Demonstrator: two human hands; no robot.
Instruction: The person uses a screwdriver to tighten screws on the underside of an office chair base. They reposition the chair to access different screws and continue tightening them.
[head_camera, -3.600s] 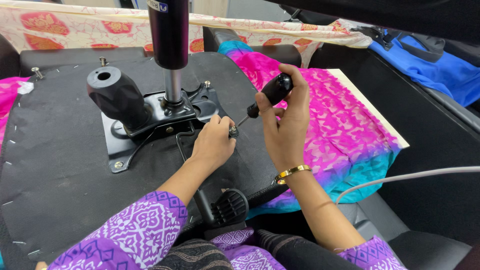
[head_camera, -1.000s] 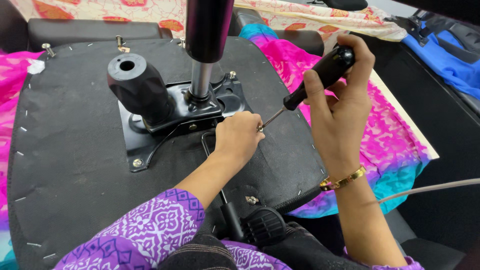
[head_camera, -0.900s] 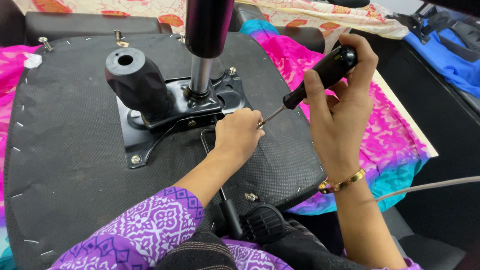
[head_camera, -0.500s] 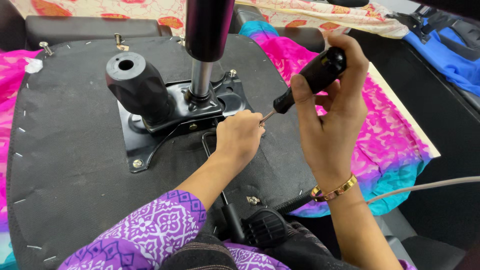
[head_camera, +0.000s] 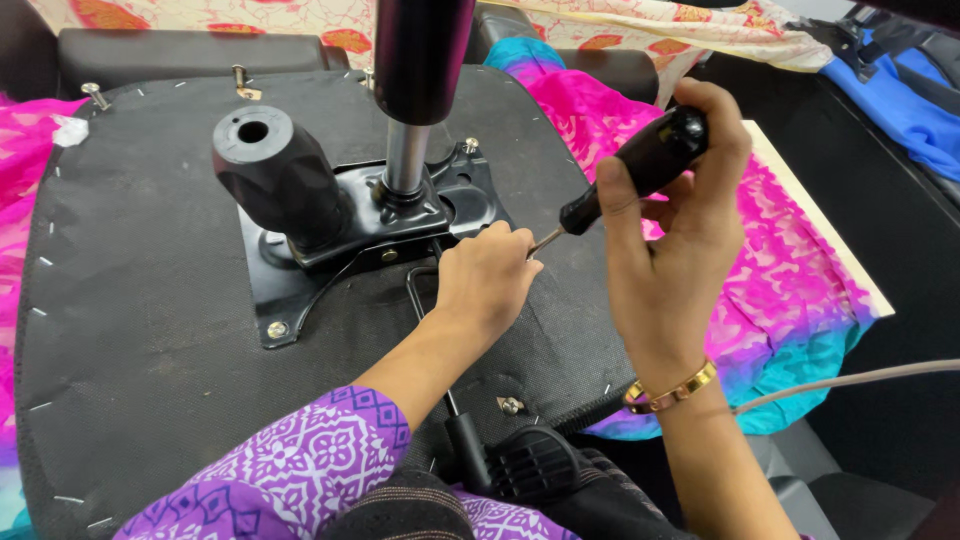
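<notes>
Near the seat's (head_camera: 130, 400) front edge, the left hand (head_camera: 485, 285) pinched closed at the screwdriver (head_camera: 630, 175) tip beside the plate's (head_camera: 300, 290) right corner. The right hand (head_camera: 670, 250) clamped the black handle, likely the firm place to grip a light, stiff tool. Beyond rose the column (head_camera: 415, 90).

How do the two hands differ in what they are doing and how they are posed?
The right hand is raised and wrapped around the black handle of a screwdriver; the left hand rests low on the upturned chair seat. The right hand wears a gold bangle; the left arm shows a purple patterned sleeve. Both meet at the screwdriver's tip, beside the metal plate.
</notes>
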